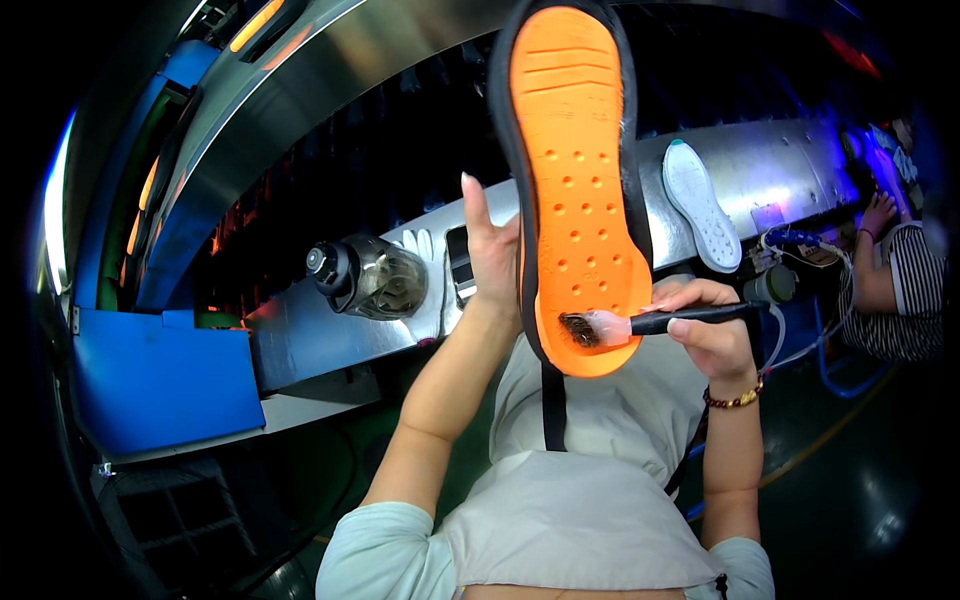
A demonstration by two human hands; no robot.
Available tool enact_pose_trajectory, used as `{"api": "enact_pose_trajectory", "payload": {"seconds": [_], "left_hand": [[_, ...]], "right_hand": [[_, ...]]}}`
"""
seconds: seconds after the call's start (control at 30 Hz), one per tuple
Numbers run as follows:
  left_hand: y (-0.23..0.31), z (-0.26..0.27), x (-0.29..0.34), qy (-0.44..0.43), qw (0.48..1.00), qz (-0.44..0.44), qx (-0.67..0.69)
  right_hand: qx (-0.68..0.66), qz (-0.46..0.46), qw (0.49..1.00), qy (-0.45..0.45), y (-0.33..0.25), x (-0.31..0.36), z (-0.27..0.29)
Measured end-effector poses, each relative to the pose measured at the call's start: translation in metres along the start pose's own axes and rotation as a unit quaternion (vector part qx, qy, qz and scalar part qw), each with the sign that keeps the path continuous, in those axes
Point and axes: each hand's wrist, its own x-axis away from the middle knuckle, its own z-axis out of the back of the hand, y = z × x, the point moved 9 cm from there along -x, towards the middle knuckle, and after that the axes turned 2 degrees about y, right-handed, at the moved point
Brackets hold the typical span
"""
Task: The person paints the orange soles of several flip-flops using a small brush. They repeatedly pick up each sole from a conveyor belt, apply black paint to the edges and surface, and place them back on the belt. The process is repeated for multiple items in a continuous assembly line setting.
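A large shoe sole (572, 210), orange on its inner face with a black rim, stands lengthwise in front of me. My left hand (492, 250) supports its left edge, thumb sticking up and the other fingers hidden behind it. Between the fingers of my right hand (715, 335) is a brush (690, 317) with a black handle. Its dark bristle tip rests on the orange surface near the sole's lower, rounded end. A thin pale tube runs by the end of the handle.
On the metal bench (320, 325) lie a dark clear bottle (375, 278), white gloves (432, 285) and a dark flat object (461, 262). Another sole, white (702, 205), lies beyond my right hand. Blue machine panels (165, 380) stand left. At right is another person's hand (878, 213).
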Motion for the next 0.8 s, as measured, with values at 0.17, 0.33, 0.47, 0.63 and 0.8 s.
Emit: {"api": "enact_pose_trajectory", "payload": {"seconds": [0.17, 0.33, 0.47, 0.63, 0.8], "left_hand": [[-0.02, 0.014, 0.021, -0.007, 0.997, -0.061, -0.037], [-0.02, 0.022, 0.029, -0.002, 0.999, 0.051, 0.017], [-0.022, 0.026, 0.025, -0.059, 0.982, 0.167, 0.072], [-0.032, 0.042, 0.037, 0.205, 0.921, 0.271, -0.188], [-0.038, 0.041, 0.045, 0.241, 0.894, 0.331, -0.184]], "right_hand": [[-0.084, -0.023, 0.995, 0.051, 0.008, 0.005, -0.025], [0.258, -0.005, 0.961, -0.099, -0.01, 0.006, -0.059], [0.158, 0.026, 0.973, -0.165, -0.028, 0.002, -0.061], [0.351, 0.017, 0.896, -0.272, -0.017, 0.001, -0.073], [0.36, 0.056, 0.893, -0.263, -0.034, -0.008, -0.072]]}}
